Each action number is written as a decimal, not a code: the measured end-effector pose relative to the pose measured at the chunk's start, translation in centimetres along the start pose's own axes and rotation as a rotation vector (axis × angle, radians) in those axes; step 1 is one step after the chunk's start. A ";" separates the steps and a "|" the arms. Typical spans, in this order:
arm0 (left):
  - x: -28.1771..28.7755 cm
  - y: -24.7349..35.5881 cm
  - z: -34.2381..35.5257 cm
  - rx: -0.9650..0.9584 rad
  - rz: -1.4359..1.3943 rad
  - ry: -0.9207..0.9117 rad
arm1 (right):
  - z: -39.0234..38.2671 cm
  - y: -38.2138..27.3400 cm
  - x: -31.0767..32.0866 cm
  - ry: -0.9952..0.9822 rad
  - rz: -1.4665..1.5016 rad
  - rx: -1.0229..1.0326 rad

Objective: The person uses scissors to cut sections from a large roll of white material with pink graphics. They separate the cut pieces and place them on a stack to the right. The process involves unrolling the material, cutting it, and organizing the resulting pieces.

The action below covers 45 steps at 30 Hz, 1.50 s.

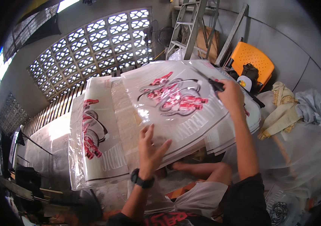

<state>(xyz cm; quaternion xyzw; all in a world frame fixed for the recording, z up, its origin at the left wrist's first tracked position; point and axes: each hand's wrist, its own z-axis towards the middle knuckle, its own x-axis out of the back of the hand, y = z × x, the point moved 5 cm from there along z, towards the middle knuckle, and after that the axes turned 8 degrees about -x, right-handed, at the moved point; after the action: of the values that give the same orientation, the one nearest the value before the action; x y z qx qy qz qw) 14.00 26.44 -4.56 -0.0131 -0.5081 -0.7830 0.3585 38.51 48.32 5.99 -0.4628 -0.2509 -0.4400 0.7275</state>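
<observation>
A clear plastic sheet (pixel 130 94) printed with a red and grey drawing and white lettering lies on a stack of similar sheets on a work surface before me. My right hand (pixel 231 94) is closed round the black handle of a slim dark blade (pixel 207 78), which points far-left over the sheet's right side. Whether it is a knife or scissors I cannot tell. Near the front edge of the sheet, my left hand (pixel 152 148) has its fingers spread and holds nothing; contact with the plastic is unclear. A second printed sheet (pixel 96 158) lies at the left.
Beyond the stack stand a stepladder (pixel 187 32) and a fan (pixel 165 36). An orange chair (pixel 254 60) with a bag (pixel 250 71) and a white cap (pixel 244 83) is at the far right. Cream cloth (pixel 281 116) and grey plastic (pixel 313 109) lie to the right.
</observation>
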 end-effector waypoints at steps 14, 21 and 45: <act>-15.6 6.6 2.9 -0.108 -0.256 -0.231 | 7.1 24.6 3.8 -0.166 -0.052 -0.080; -16.9 7.0 2.7 -0.110 -0.239 -0.264 | 7.0 26.0 2.9 -0.171 -0.031 -0.142; 14.6 1.3 -6.3 0.145 0.442 -0.733 | -27.4 9.1 -1.6 -0.152 1.180 -0.391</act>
<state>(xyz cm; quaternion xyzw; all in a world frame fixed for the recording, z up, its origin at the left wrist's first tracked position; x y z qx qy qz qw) 6.08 13.09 -1.01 -0.3733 -0.6405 -0.5934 0.3134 44.49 26.19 -11.56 -0.6781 0.0808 0.0321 0.7298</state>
